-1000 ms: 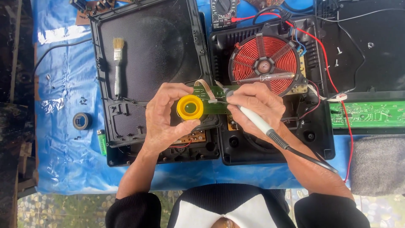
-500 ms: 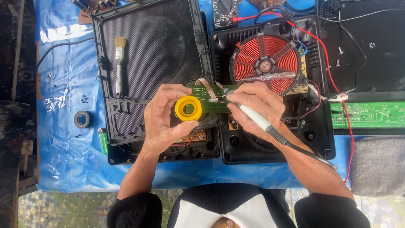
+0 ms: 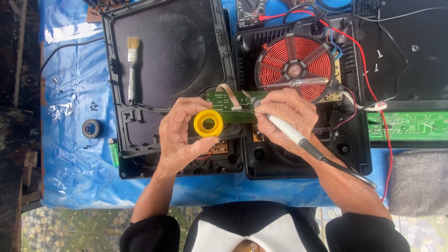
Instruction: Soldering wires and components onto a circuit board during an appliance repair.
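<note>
**Currently: soldering iron tip at the circuit board**

The green circuit board [image 3: 233,106] lies just below the red coil [image 3: 295,69]. The left hand [image 3: 182,135] pinches a yellow spool [image 3: 208,123] against it; the right hand [image 3: 284,116] grips the soldering iron [image 3: 280,125].

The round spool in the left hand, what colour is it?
The spool is bright yellow, seen clearly in the head view.
</note>
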